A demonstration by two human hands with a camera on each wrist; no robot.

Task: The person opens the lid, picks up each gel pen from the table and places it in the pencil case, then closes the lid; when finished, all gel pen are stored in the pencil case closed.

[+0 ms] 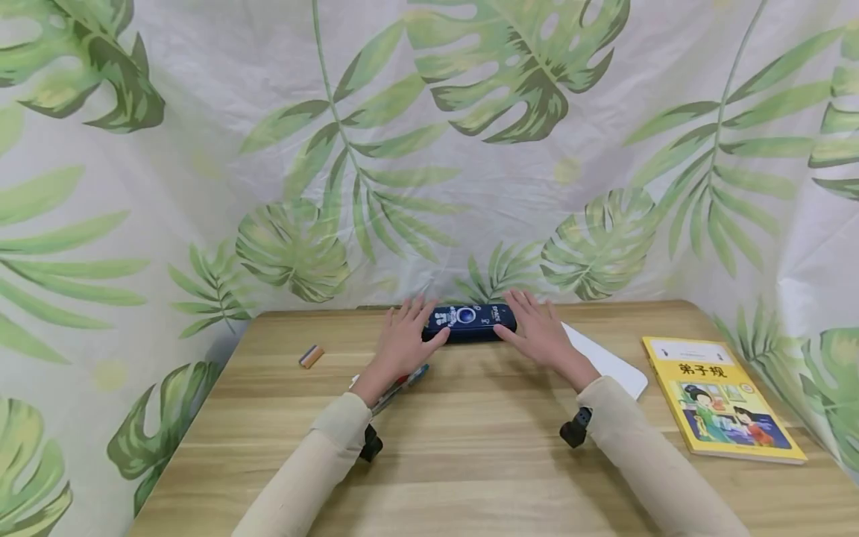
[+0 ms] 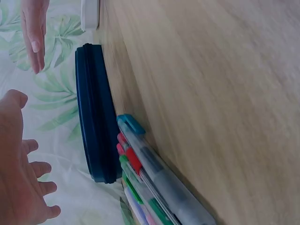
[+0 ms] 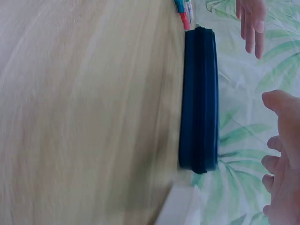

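A dark blue pencil case (image 1: 467, 322) with an astronaut print and the word SPACE lies near the table's far edge. My left hand (image 1: 405, 339) is over its left end, fingers spread and straight. Over the right end is my right hand (image 1: 540, 333), its fingers extended as well. Both wrist views show a gap between the hands and the case (image 2: 97, 115), which stands with its zip side toward me (image 3: 199, 101). Several pens (image 2: 157, 173) with blue, red and green parts lie beside its left end, partly hidden by my left wrist in the head view.
A small striped eraser (image 1: 312, 356) lies at the left. To the right are a flat white object (image 1: 614, 367), partly under my right forearm, and a yellow picture book (image 1: 728, 403). A leaf-patterned curtain (image 1: 496, 186) hangs behind the table (image 1: 470, 462).
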